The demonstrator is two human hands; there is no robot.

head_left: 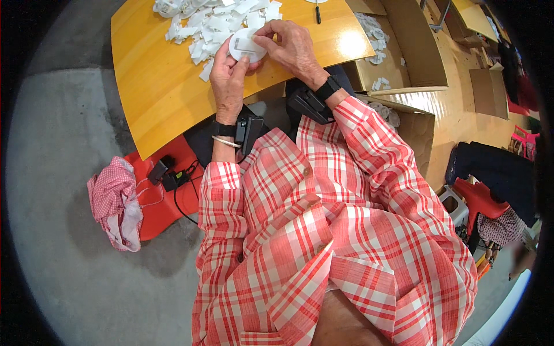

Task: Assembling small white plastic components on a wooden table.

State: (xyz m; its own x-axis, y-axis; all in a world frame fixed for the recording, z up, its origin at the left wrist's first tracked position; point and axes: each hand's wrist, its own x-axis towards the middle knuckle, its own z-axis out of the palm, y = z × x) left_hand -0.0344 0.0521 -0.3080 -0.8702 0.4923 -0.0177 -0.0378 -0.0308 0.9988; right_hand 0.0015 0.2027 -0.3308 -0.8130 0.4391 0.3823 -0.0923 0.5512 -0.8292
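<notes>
My left hand (229, 78) grips a round white plastic disc (244, 47) by its lower left side, with the thumb on its face. A small rectangular slot or raised part shows in the middle of the disc. From the right, my right hand (293, 51) reaches over it, thumb and forefinger pinched together against the disc's upper right. Whatever lies between those fingertips is too small to make out. Just beyond the disc, a heap of flat white plastic pieces (216, 26) covers part of the yellow wooden table (153, 86).
A black pen (318, 14) lies right of the heap. Beside the table's right edge stands an open cardboard box (412, 55) with white parts inside. At left, a red chair (154, 210) carries black adapters (167, 174) and a pink dotted cloth (114, 199).
</notes>
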